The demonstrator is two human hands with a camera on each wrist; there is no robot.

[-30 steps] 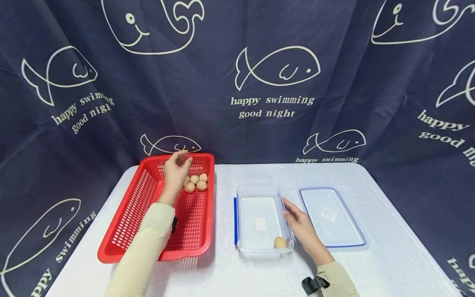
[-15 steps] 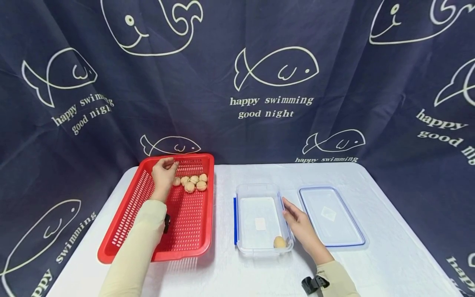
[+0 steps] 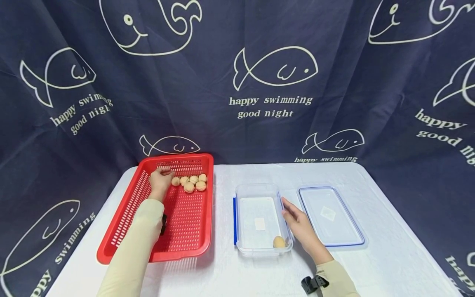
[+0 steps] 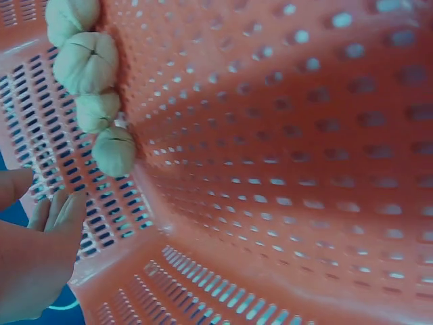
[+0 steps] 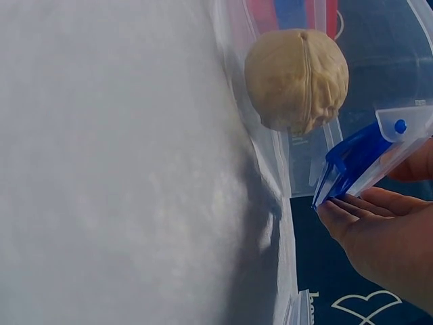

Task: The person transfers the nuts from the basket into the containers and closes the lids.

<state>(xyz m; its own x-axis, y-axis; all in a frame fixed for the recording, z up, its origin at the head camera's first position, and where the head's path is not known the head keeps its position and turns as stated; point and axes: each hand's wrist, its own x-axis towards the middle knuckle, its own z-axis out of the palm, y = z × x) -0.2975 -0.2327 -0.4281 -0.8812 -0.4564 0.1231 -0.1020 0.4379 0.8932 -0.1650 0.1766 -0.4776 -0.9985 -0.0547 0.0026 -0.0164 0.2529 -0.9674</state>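
Note:
Several walnuts (image 3: 189,187) lie together near the far right corner of a red perforated basket (image 3: 191,227). My left hand (image 3: 160,181) is inside this basket, left of the walnuts. In the left wrist view, its fingers (image 4: 67,211) and thumb are apart with nothing between them, close to the nearest walnut (image 4: 114,152). My right hand (image 3: 302,231) holds the right side of a clear plastic container (image 3: 259,251), thumb and fingers on either side of its blue latch flap (image 5: 358,159). One walnut (image 5: 295,78) sits in the container's near right corner.
A clear lid (image 3: 330,214) with a blue seal lies to the right of the container on the white-covered table (image 3: 230,272). A dark blue curtain (image 3: 208,95) with fish drawings hangs behind the table. Another blue flap (image 3: 235,220) hangs at the container's left side.
My left hand has moved left across the walnuts and lowered into the basket, uncovering the leftmost walnut. The right hand and container have stayed in place.

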